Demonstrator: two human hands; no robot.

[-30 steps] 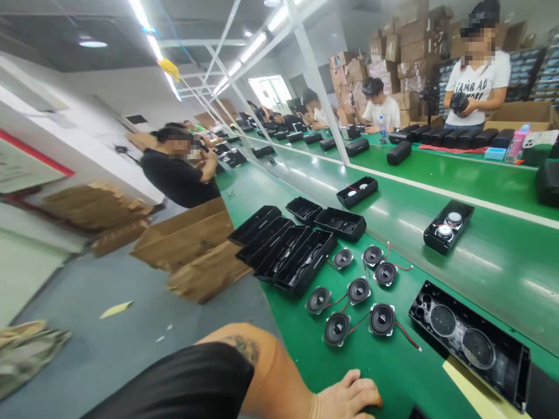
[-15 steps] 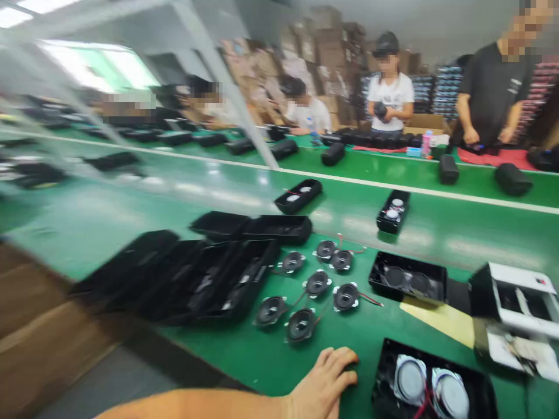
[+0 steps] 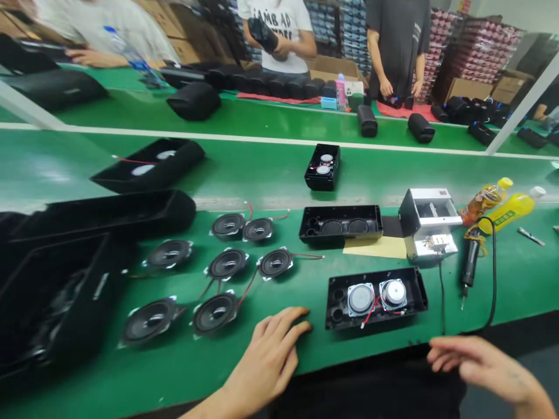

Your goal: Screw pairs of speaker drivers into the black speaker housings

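My left hand (image 3: 274, 348) rests at the near edge of the green bench with its fingers spread, holding nothing. To its right lies a black speaker housing (image 3: 349, 317) with two silver-backed speaker drivers (image 3: 393, 294) and red wires in it. My right hand (image 3: 474, 364) hovers past the bench edge, right of that housing, its fingers loosely stretched and nothing in them. Several loose drivers, among them a black-coned speaker driver (image 3: 216, 314), lie face up left of my left hand. A second black housing (image 3: 340, 224) stands behind, with two drivers' round shapes inside.
A white-and-black machine (image 3: 430, 224), a power screwdriver (image 3: 470, 262) with a cord and two drink bottles (image 3: 509, 209) stand at the right. Large black housings (image 3: 56, 302) fill the left. Behind, a green conveyor (image 3: 262, 169) carries housings; co-workers stand beyond.
The view has swung right and down, so the bench appears shifted left. My right hand has come into view, along with the screwdriver and bottles. My left hand remains open near the loose drivers.
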